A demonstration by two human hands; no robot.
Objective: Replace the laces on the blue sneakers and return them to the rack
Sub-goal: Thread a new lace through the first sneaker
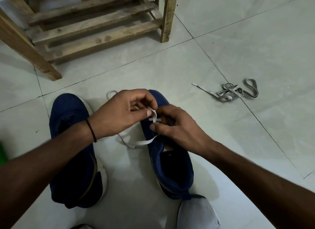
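Two blue sneakers stand side by side on the tiled floor, toes pointing away from me. The left sneaker (71, 143) is partly hidden under my left forearm. Over the eyelet area of the right sneaker (172, 164) both hands meet. My left hand (119, 114) pinches a white lace (143, 142) between thumb and fingers. My right hand (177, 126) grips the same lace at the eyelets, fingers curled. A loose stretch of the lace trails onto the floor between the shoes.
A wooden shoe rack (95, 26) with slatted shelves stands at the top left. A tangled grey lace (238, 92) lies on the floor to the right. My knee in grey fabric (197, 213) is at the bottom edge.
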